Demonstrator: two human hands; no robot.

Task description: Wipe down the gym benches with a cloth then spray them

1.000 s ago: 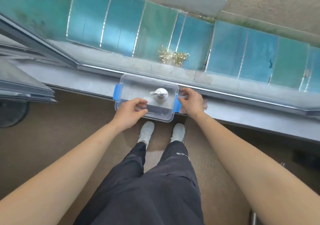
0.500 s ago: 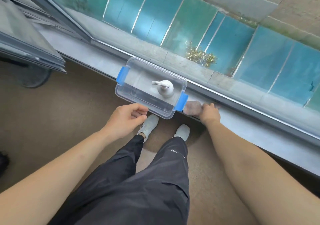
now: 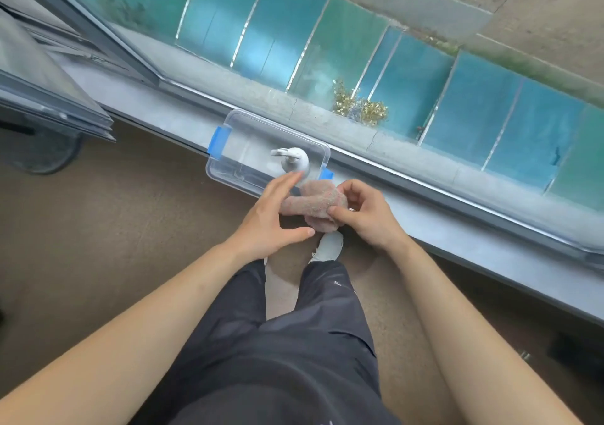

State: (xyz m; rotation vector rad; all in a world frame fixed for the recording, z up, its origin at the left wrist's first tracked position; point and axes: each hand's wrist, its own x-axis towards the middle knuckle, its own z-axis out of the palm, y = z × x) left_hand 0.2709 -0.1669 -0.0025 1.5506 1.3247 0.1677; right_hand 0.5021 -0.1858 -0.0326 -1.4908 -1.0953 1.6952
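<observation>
A long pale grey window sill (image 3: 457,236) runs from far left to near right, carrying a clear rectangular plastic box (image 3: 243,145) with blue side latches. Just near the box's right end, a crumpled pinkish-grey terry cloth (image 3: 322,201) sits between both hands, off the sill: the left hand (image 3: 268,225) lies wide, its straight fingers against the cloth's left end, while the right hand (image 3: 369,219) pinches its right side. A small white pump bottle (image 3: 295,160) stands inside the box.

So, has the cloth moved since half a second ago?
Yes. The cloth lay on the sill right of the plastic box; now the right hand holds it in front of the box's near right corner.
</observation>
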